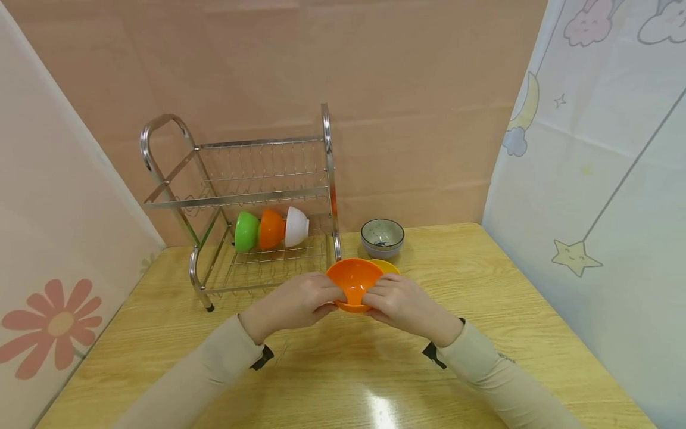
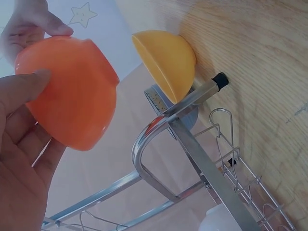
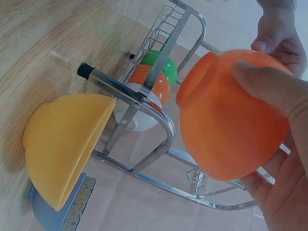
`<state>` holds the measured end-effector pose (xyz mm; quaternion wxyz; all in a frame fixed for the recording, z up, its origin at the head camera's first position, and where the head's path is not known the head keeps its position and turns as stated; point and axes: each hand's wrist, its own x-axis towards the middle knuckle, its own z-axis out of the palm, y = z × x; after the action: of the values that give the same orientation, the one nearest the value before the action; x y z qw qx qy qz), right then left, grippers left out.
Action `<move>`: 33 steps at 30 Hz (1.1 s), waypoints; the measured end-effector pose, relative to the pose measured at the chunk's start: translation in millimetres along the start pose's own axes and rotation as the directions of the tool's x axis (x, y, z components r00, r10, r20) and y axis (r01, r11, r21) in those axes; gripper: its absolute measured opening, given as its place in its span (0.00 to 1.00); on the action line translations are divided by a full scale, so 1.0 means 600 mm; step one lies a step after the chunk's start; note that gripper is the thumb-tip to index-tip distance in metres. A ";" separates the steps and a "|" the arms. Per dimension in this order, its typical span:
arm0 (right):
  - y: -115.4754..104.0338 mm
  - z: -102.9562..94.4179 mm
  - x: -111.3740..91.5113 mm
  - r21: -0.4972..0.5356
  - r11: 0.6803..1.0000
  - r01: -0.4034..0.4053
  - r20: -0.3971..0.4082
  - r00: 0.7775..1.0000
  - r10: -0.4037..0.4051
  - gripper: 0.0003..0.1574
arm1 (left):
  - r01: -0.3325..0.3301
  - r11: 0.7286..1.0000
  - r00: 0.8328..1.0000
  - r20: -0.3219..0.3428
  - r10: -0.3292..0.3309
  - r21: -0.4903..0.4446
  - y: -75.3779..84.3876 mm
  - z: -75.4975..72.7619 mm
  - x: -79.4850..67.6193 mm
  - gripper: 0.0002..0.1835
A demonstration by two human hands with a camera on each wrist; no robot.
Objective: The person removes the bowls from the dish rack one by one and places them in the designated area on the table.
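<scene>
Both hands hold an orange bowl above the table, its mouth tipped toward the head camera. On its left side the left hand grips the rim, fingers inside and thumb on the outer wall. The right hand grips the opposite side in the same way. Just behind it a yellow bowl stands upright on the table, mostly hidden by the orange one in the head view. Farther back is a speckled ceramic bowl with a dark rim.
A two-tier metal dish rack stands at the back left. On its lower tier a green bowl, another orange bowl and a white bowl sit on their sides in a row. Patterned cloth walls flank the wooden table.
</scene>
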<state>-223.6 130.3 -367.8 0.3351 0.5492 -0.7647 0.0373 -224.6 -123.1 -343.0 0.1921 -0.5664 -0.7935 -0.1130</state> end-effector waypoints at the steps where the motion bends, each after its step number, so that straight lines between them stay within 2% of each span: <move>1: 0.000 0.000 0.000 0.000 1.000 0.002 -0.002 1.000 -0.002 0.17 | -0.004 1.000 1.000 -0.015 0.004 -0.006 -0.001 0.000 0.000 0.10; 5: 0.000 0.001 -0.003 -0.008 1.000 -0.001 -0.001 1.000 0.001 0.18 | -0.008 1.000 0.996 -0.086 0.007 -0.016 -0.008 -0.003 -0.002 0.10; 9: 0.002 0.002 -0.007 -0.018 1.000 -0.010 0.014 1.000 0.010 0.18 | 0.022 1.000 0.990 -0.142 -0.022 -0.002 -0.021 -0.009 -0.007 0.09; 14: 0.003 0.004 -0.011 -0.012 1.000 -0.013 0.017 1.000 0.013 0.17 | 0.108 0.994 0.985 -0.132 -0.107 0.000 -0.039 -0.012 -0.019 0.08; 20: 0.003 0.006 -0.014 -0.003 1.000 -0.003 0.002 1.000 0.003 0.16 | 0.219 0.975 0.975 -0.027 -0.219 -0.025 -0.051 -0.003 -0.035 0.06; 26: 0.003 0.007 -0.015 0.009 1.000 -0.009 0.007 1.000 0.009 0.16 | 0.274 0.961 0.958 0.100 -0.270 -0.027 -0.052 0.014 -0.050 0.04; 29: 0.003 0.006 -0.015 0.014 1.000 -0.016 0.007 1.000 0.016 0.17 | 0.319 0.947 0.933 0.191 -0.304 -0.048 -0.048 0.021 -0.053 0.03; 31: 0.003 0.006 -0.015 0.017 1.000 -0.023 0.006 1.000 0.023 0.17 | 0.357 0.931 0.905 0.275 -0.326 -0.071 -0.044 0.024 -0.054 0.03; 33: 0.003 0.006 -0.016 0.017 1.000 -0.026 0.004 1.000 0.026 0.17 | 0.401 0.910 0.867 0.363 -0.341 -0.103 -0.039 0.027 -0.054 0.03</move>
<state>-225.1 137.0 -375.2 0.3283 0.5420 -0.7721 0.0471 -240.5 -152.4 -370.6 -0.0222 -0.4283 -0.8956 -0.1184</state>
